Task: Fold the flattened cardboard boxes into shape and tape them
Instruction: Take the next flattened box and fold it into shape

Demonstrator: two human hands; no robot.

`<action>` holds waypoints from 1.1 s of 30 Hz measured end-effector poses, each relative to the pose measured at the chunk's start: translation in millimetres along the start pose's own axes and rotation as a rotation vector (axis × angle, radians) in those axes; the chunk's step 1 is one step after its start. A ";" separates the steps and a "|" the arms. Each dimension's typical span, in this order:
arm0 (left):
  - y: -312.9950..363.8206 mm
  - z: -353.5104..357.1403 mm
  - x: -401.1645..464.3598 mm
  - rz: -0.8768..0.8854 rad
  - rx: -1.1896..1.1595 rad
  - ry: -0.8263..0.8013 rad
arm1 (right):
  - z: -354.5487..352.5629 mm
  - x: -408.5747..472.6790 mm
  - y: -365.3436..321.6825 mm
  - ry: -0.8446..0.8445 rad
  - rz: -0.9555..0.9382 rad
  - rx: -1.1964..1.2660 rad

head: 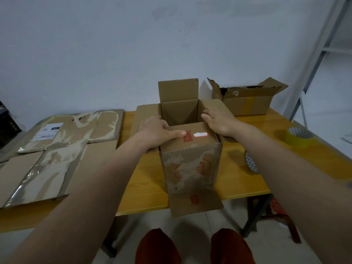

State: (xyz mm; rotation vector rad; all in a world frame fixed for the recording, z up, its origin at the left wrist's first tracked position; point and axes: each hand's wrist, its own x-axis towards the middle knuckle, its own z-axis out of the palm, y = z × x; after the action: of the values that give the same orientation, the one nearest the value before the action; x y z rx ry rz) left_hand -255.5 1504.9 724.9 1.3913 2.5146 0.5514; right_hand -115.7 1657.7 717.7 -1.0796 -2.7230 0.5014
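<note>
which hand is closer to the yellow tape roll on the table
Right. The right hand rests on the open box's right flap, on the side toward the yellow tape roll; the left hand is on the box's far side from it.

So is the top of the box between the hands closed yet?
Not yet. On the box, only the near flap is folded down, under the left hand; the far flap stands upright and the inside shows.
</note>
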 end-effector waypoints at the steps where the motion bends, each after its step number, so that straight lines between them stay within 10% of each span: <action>1: -1.7 0.0 -0.4 -0.025 -0.013 0.026 | -0.4 3.3 -2.8 0.000 0.002 -0.003; 11: -13.3 7.4 12.2 -0.001 0.112 0.023 | -5.0 36.3 -29.1 0.149 0.117 -0.257; 25: -21.3 7.1 4.0 -0.009 0.116 -0.119 | -13.6 101.0 -44.5 0.188 0.147 0.813; 33: -24.0 0.2 5.4 0.085 0.093 -0.200 | -14.1 89.4 -34.5 0.042 0.111 0.307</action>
State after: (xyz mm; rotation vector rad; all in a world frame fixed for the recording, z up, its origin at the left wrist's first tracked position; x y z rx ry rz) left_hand -276.7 1498.0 714.6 1.5101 2.3582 0.2961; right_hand -198.3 1699.4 746.5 -1.1443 -2.4524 0.8694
